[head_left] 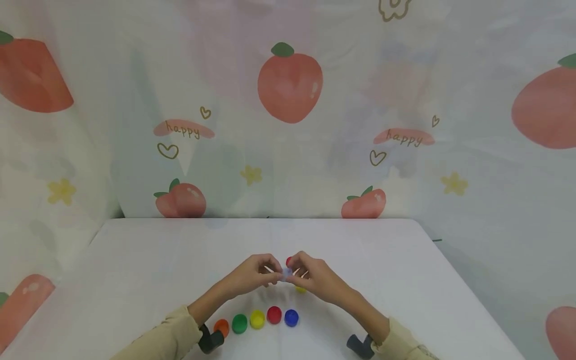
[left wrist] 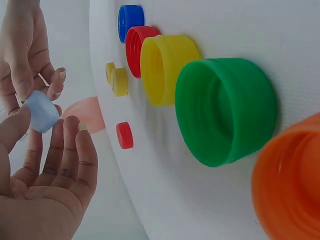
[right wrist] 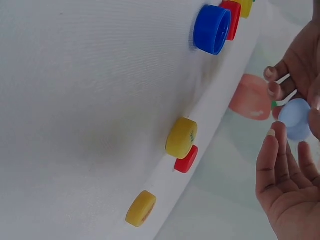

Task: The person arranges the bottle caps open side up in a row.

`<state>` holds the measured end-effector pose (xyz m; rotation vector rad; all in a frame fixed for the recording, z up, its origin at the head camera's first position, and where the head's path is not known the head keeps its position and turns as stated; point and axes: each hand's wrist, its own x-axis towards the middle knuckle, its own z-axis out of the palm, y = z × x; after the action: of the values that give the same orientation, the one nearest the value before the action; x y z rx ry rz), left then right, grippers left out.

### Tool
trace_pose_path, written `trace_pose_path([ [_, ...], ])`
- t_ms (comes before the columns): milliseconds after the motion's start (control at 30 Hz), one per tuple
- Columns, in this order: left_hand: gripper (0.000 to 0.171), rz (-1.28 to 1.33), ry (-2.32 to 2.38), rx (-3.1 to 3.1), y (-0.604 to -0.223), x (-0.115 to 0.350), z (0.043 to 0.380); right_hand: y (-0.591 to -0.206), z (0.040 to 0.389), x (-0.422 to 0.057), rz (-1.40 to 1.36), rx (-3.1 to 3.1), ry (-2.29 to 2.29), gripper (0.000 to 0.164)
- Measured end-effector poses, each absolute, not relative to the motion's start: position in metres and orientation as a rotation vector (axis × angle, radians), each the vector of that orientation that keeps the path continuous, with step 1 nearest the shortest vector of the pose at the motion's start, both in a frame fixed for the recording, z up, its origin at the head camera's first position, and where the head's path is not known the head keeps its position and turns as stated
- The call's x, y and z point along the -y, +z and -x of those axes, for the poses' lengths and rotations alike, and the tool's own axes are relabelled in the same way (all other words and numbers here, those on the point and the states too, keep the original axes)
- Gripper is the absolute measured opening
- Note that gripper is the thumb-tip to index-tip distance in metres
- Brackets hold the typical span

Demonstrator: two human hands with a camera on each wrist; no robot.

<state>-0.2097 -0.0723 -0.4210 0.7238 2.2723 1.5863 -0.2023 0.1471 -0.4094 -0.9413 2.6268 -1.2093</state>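
Observation:
Over the table, my left hand (head_left: 252,274) and right hand (head_left: 319,277) meet at a translucent light blue bottle cap (left wrist: 42,112). The left thumb and fingers pinch one side of it, while the right thumb and fingers grip the other. In the right wrist view the cap's round hollow (right wrist: 295,116) shows between the two hands. Nearer the body, a curved row of caps lies on the table, with an orange cap (head_left: 221,328), a green cap (head_left: 240,324), a yellow cap (head_left: 257,319), a red cap (head_left: 274,315) and a blue cap (head_left: 291,318).
Beyond the row, smaller caps lie on the white table (head_left: 157,260): a red one (left wrist: 125,135) and two yellow ones, one nearer (right wrist: 181,138) and one apart (right wrist: 141,208). A fruit-print cloth (head_left: 288,150) hangs behind the table. Dark wrist devices (head_left: 211,341) overlap the near side.

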Motion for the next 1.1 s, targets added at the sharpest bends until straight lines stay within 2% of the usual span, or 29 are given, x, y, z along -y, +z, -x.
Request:
trace_pose_path([
  [133,0.025,-0.749,1.562,-2.288,-0.420,0.070,0.208,-0.410,0.202,-0.150,0.973,-2.617,-1.211,0.036],
  [333,0.032,-0.773,1.476,-2.337,-0.420,0.068,0.206,-0.411,0.201,-0.155,0.964,-2.632,-1.136,0.035],
  [1100,0.036,-0.974,1.082,-2.288,-0.429,0.048,0.194,-0.420,0.184,-0.180,0.963,-2.512,-0.848,0.028],
])
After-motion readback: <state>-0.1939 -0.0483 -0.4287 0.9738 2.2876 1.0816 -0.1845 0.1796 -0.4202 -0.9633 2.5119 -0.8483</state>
